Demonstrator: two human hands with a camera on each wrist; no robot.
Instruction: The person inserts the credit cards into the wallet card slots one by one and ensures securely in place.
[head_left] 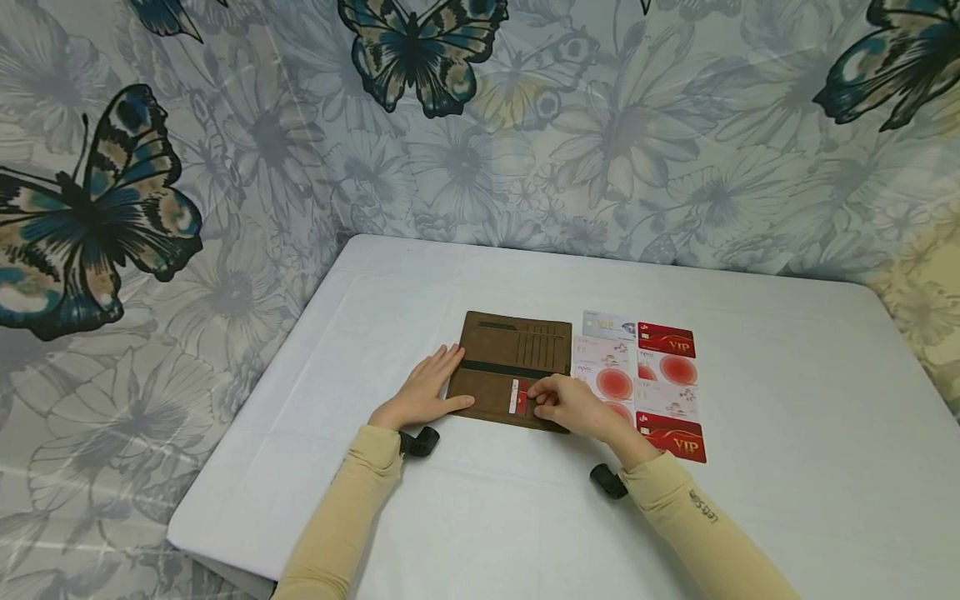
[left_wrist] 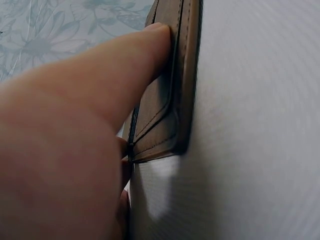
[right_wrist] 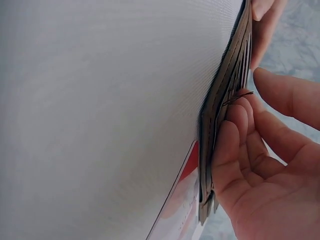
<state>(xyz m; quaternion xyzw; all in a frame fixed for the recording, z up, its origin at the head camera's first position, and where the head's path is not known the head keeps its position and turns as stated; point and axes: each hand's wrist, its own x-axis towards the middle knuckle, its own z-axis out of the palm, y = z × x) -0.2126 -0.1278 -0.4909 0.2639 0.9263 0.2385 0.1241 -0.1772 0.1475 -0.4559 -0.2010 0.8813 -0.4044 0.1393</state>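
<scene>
A brown wallet [head_left: 495, 342] lies unfolded on the table, with slots in its far half and a dark band across the middle. In its near half a red and white card [head_left: 518, 397] shows partly. My left hand [head_left: 422, 392] rests spread on the wallet's left edge; its thumb presses the near corner in the left wrist view. Bent fingers of my right hand [head_left: 573, 406] touch the near half beside the card. In the right wrist view the thumb stands apart from those fingers, and a thin dark thread [right_wrist: 239, 97] shows at the fingertips.
Right of the wallet, several cards lie in two columns, among them a red VIP card [head_left: 666, 340], a silver VIP card [head_left: 609, 324] and another red card [head_left: 672, 437] near my right wrist. A white cloth covers the table [head_left: 780, 400]. Butterfly-patterned wall covering [head_left: 465, 183] stands behind it.
</scene>
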